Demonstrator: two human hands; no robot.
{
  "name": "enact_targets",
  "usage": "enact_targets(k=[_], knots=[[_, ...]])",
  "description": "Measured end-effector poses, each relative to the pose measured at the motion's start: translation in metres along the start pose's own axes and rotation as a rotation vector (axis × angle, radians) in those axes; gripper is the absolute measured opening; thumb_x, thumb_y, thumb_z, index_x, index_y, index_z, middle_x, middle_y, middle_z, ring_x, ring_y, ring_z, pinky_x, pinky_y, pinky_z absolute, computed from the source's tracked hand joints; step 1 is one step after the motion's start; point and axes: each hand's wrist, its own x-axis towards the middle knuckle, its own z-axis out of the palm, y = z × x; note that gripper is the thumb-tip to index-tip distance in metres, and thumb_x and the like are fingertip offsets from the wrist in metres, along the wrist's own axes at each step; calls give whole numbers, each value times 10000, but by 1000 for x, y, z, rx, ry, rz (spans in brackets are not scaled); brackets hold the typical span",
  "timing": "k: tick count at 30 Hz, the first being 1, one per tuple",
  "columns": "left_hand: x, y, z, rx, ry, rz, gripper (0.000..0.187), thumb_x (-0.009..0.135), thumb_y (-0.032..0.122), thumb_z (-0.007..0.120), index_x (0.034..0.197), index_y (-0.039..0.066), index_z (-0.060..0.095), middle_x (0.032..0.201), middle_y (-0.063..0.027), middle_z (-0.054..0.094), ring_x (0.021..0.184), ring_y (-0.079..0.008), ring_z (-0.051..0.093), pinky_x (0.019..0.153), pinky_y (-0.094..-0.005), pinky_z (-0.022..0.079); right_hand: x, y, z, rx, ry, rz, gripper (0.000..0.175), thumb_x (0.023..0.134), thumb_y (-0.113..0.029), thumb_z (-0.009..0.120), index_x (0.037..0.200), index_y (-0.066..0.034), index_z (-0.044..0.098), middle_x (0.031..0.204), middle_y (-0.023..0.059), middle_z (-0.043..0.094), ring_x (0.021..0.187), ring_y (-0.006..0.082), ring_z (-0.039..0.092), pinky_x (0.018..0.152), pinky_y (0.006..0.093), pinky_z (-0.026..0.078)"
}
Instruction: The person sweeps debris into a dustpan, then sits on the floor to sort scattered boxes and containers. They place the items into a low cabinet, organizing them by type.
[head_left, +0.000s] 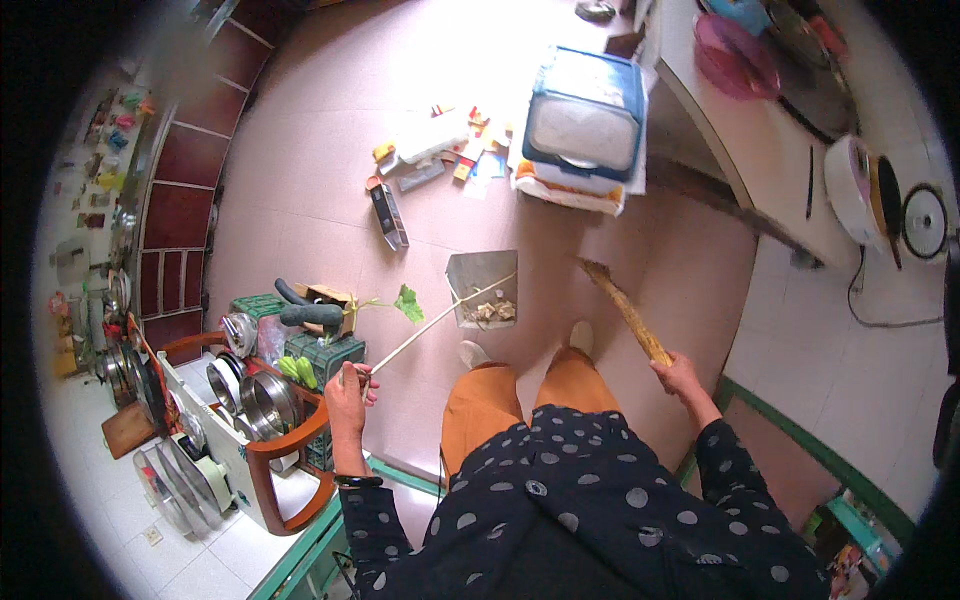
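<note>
My left hand (351, 386) grips the thin pale handle of a metal dustpan (461, 271), which rests on the floor in front of my left foot. Crumpled tan scraps (495, 310) lie inside the pan. Closed around the yellowish handle of a brush or broom (631, 315) is my right hand (679, 373); the tool's dark end points forward, to the right of the pan and apart from it. Ahead, a black box (387, 214) and a heap of small packets and boxes (469, 154) lie on the floor.
At left, a wooden chair frame (289, 446) stands around metal pots, beside green crates (322, 356) with dark gourds on top. A blue-rimmed plastic bin (585, 112) stands ahead right, near a table edge (720, 142). A leafy stem (409, 303) is close to the pan's handle.
</note>
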Motion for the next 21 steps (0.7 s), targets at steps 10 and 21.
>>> enact_targets(k=[10, 21], knots=[[13, 8, -146, -144, 65, -177, 646, 960, 587, 361, 942, -6, 616, 686, -79, 629, 517, -108, 576, 470, -223, 459, -56, -160, 118, 155, -328, 218, 213, 836, -209, 681, 913, -48, 564, 622, 12, 489, 463, 120, 439, 396, 281, 335], [95, 29, -324, -95, 334, -200, 625, 978, 556, 343, 970, -6, 615, 688, -96, 640, 525, -130, 593, 481, -237, 475, -37, -368, 271, 523, -479, 56, 261, 888, -277, 631, 986, -43, 571, 673, 8, 506, 489, 124, 485, 415, 268, 374]])
